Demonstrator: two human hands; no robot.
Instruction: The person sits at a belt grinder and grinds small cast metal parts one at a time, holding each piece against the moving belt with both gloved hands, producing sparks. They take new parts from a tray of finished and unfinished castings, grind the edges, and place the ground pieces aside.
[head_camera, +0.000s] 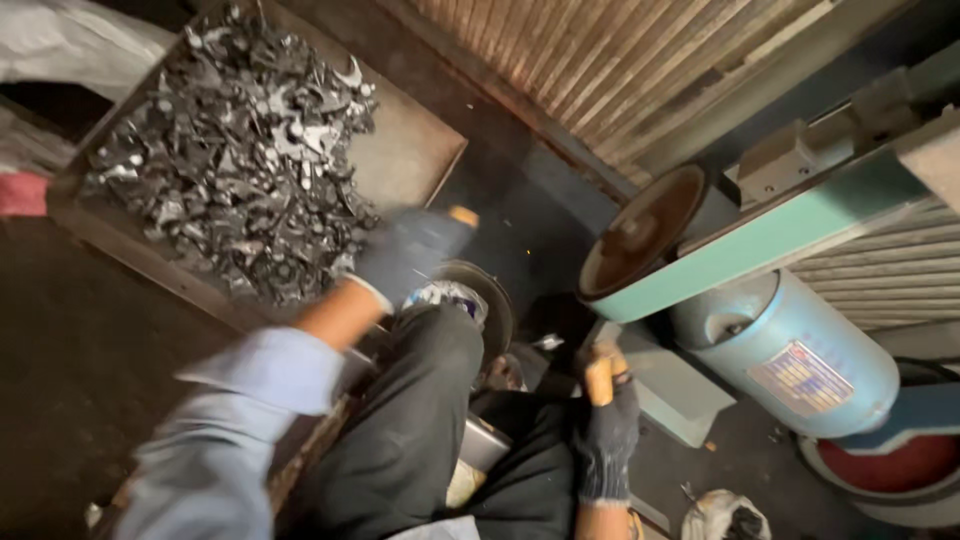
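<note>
metal parts (235, 150), dark and shiny, are heaped in a shallow tray (405, 155) at the upper left, piled toward its left side, with bare tray floor left at the right. left hand (405, 250), in a dark glove with orange fingertips, is stretched out to the near edge of the heap; it is blurred, so whether it is open or closed on a part cannot be told. a light blue sleeve (250, 400) is seen behind it, pushed back from the forearm. right hand (605, 435), in a dark knit glove, is held low by the right knee, fingers curled around a small tan piece (598, 378) that sticks up from the grip; what the piece is cannot be told. dark trousers (420, 420) fill the lower middle. a round dark disc (480, 300) is seen just past the left knee, with a crumpled cloth or bag (445, 295) against it. a belt grinder with a teal guard (760, 245) and a rusty wheel (640, 230) stands to the right, with a light blue motor (790, 350) below it. a corrugated metal wall (620, 70) runs behind. a white bag (725, 515) lies on the floor at the lower right.
</note>
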